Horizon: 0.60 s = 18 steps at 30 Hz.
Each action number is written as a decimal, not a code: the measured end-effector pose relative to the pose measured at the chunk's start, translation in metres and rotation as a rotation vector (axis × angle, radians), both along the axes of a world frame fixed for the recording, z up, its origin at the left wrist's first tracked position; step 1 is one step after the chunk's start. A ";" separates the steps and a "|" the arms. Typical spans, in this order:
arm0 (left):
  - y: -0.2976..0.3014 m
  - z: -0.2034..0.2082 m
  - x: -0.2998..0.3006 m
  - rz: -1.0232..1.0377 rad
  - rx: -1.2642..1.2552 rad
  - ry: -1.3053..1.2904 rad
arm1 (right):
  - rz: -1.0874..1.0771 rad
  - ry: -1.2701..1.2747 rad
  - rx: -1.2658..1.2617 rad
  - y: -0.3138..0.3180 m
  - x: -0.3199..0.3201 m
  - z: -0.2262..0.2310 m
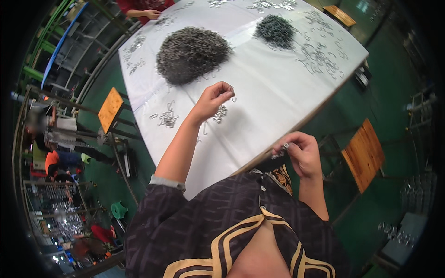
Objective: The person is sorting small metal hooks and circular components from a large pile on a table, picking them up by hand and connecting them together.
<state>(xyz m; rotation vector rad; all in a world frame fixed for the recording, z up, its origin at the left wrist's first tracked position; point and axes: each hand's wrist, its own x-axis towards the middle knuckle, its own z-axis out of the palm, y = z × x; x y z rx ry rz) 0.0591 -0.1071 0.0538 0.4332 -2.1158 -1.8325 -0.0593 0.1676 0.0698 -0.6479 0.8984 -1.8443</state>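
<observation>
Above the white-covered table (264, 106), my left hand (213, 102) pinches a small bent wire hook (234, 97) between thumb and fingertips. Just beneath that hand lies a small heap of shiny metal pieces (220, 114), partly hidden by it. My right hand (303, 154) is at the table's near right edge, its fingers curled around several small shiny metal pieces (278, 154); a round ring-like end (286, 145) shows at the fingertips. Their exact kind is too small to tell. Left of my left forearm sits another little group of metal hooks (168, 118).
A large pile of grey metal hooks (192, 53) and a smaller dark pile (275, 31) stand farther back. Loose hooks (319, 59) spread over the right side. Wooden stools (110, 110) (365, 155) flank the table. Another person's hand (152, 14) rests at the far left edge.
</observation>
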 end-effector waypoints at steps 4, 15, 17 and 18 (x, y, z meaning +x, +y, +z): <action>0.088 0.047 -0.002 -0.262 0.220 0.235 | -0.012 -0.042 -0.034 0.001 -0.002 -0.007; 0.135 0.056 0.001 -0.364 0.523 0.139 | 0.062 -0.109 -0.056 0.004 0.004 -0.003; 0.135 0.056 0.002 -0.354 0.509 0.128 | 0.083 -0.109 -0.061 0.003 0.005 -0.003; 0.135 0.056 0.003 -0.344 0.490 0.120 | 0.093 -0.109 -0.064 0.003 0.005 -0.003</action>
